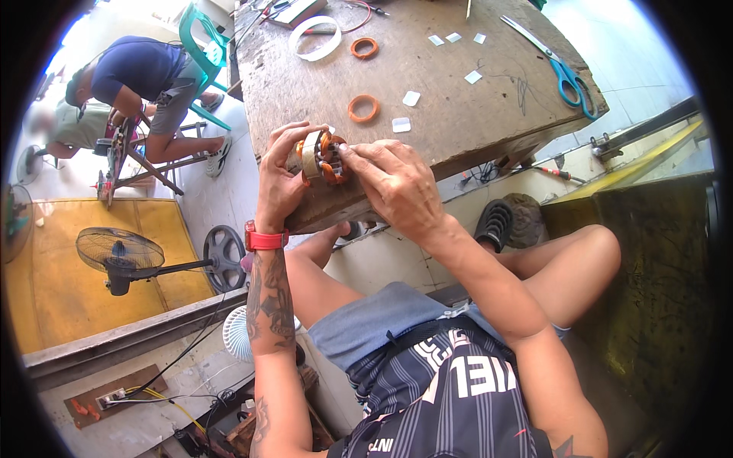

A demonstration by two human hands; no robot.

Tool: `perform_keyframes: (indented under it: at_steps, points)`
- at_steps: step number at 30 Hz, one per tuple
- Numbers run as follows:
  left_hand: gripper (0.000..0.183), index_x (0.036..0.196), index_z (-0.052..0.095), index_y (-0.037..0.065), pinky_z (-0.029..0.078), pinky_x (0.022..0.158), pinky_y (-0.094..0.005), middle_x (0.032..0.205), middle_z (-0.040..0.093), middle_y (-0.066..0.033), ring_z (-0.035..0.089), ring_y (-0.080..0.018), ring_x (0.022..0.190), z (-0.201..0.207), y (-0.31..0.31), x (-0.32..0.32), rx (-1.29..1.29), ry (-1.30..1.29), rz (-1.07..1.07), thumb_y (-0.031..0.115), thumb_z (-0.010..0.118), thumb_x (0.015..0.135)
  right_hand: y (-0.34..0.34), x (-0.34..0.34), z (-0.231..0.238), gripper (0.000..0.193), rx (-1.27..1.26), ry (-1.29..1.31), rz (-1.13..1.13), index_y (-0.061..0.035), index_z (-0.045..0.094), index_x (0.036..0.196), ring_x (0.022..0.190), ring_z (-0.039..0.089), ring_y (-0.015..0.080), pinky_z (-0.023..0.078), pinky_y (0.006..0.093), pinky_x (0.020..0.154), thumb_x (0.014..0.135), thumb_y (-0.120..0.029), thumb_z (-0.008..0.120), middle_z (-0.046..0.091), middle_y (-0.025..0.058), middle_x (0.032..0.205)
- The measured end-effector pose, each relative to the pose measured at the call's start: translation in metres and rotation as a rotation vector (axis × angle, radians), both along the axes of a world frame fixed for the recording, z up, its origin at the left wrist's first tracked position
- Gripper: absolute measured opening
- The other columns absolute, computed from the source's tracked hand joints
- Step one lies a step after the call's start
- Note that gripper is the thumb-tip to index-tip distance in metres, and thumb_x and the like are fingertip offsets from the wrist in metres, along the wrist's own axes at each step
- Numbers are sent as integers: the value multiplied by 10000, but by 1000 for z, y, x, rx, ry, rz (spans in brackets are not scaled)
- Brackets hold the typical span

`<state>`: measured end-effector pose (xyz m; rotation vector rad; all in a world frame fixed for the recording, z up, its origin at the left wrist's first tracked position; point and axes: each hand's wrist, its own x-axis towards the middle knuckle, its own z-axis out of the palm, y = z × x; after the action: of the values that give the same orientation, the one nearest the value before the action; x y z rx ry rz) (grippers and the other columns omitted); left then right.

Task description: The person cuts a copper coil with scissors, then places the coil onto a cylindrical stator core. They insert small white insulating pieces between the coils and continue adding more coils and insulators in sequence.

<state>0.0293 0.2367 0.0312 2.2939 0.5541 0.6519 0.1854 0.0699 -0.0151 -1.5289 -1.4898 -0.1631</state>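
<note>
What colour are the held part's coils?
The coils are orange, best seen in the head view.

Bright light washes out the tiled floor (pixel 645 53) at upper right. The counter (pixel 458 114) is clearly lit. Fisheye distortion bends edges toward a black rim.

a seated person grips a pale-banded ring with orange windings (pixel 311 159) in the left hand (pixel 281 172), a red watch (pixel 266 240) at the wrist, as the fingertips of the right hand (pixel 398 183) meet its right side at the edge of a worn wooden table (pixel 305 95). on the tabletop lie two orange rings (pixel 352 113), a wider white ring (pixel 317 57), small white pieces (pixel 401 124) and blue-handled scissors (pixel 563 78); at left, a co-worker in dark blue (pixel 141 69) bends forward near a green chair (pixel 188 38).
</note>
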Motion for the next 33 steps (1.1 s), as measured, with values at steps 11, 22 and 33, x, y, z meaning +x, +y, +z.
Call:
perform_keyframes:
  at_steps: [11, 22, 33]
  points:
    - [661, 1430, 618, 11, 394, 1208, -437, 1463, 588, -174, 498, -301, 1433, 8, -1, -7, -1, -14, 22, 135, 803, 807, -6, 7, 6, 476, -68, -62, -16, -138, 651, 1415, 1115, 617, 236, 448, 413, 1003, 942, -111, 697, 650, 48, 1277]
    - [1077, 1563, 446, 52, 444, 1197, -514, 1499, 531, -176, 523, -381, 1409, 27, -31, -15, 749, 92, -164, 328, 1009, 687, -25, 18, 3, 256, -35, -47, -60, -98, 697, 1201, 1088, 633, 253, 480, 421, 998, 957, -174, 716, 677, 65, 1130]
    - [775, 1542, 404, -35, 601, 778, -264, 1082, 750, -182, 742, -157, 889, 57, -42, 5, -386, -73, 106, 233, 831, 954, -26, 15, 11, 629, 17, 122, -3, -92, 600, 1367, 1209, 585, 316, 478, 456, 1025, 862, -361, 861, 643, 125, 1273]
